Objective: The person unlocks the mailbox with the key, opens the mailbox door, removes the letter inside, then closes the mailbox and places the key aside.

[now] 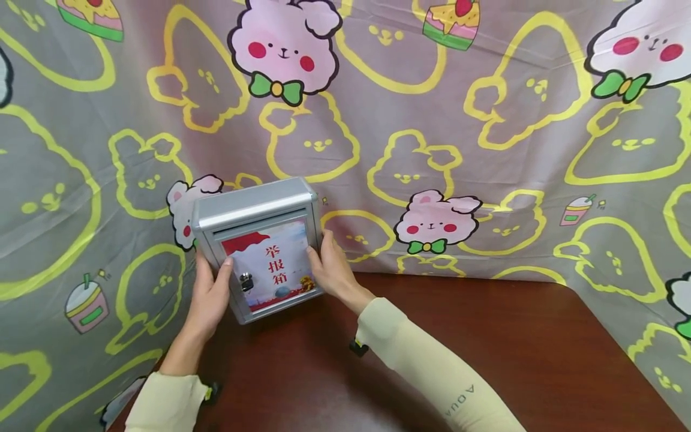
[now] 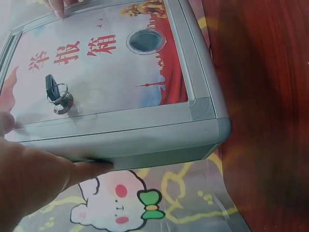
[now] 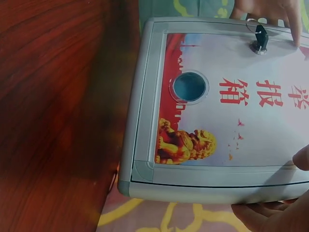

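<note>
A silver metal report box (image 1: 256,201) is held up, tilted, above the back left of the table. Its front panel (image 2: 101,63) carries red characters, a golden lion picture and a round window (image 3: 190,87). A key (image 2: 58,92) with a ring sits in the lock, toward the left side. My left hand (image 1: 209,294) grips the left side, thumb on the front frame and fingers along the side wall. My right hand (image 1: 335,267) grips the opposite side the same way, thumb over the frame's edge (image 3: 217,176).
The dark red-brown table (image 1: 459,336) stretches out below and to the right. A patterned cloth (image 1: 367,120) with cartoon bears and rabbits hangs behind and along both sides, close behind the box. Both forearms wear pale sleeves (image 1: 421,354) with small dark wrist devices.
</note>
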{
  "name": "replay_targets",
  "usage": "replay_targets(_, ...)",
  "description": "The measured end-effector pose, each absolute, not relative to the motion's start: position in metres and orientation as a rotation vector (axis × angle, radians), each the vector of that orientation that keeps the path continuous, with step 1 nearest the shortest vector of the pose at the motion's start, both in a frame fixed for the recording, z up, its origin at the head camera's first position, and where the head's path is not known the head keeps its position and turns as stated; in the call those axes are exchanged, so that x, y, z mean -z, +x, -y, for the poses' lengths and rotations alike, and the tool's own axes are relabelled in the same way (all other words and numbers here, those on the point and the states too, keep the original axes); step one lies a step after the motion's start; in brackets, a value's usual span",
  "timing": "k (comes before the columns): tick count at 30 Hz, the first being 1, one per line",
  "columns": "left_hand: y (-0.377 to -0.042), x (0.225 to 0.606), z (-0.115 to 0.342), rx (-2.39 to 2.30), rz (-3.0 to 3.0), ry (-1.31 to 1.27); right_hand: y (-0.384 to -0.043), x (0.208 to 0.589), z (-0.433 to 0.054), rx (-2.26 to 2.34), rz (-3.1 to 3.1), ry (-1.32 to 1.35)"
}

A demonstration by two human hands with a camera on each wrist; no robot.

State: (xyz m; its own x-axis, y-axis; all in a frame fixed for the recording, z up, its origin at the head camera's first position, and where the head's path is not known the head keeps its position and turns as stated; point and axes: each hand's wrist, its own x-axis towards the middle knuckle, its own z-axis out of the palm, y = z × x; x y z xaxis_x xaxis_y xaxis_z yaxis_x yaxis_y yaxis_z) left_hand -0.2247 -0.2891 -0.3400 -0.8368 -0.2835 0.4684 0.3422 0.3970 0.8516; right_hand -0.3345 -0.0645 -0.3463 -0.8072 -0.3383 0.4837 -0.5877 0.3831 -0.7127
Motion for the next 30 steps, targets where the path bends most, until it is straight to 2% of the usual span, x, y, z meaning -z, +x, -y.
replay_targets(19,-0.262,0.337,0.239,1.602,2.103,-0.215,-0.344,0.344,0.000,-1.428,2.377,0.733)
replay_targets(30,-0.276,0.331,0.202,1.617,2.057,-0.406,-0.346,0.342,-0.041,-1.417,2.372,0.655)
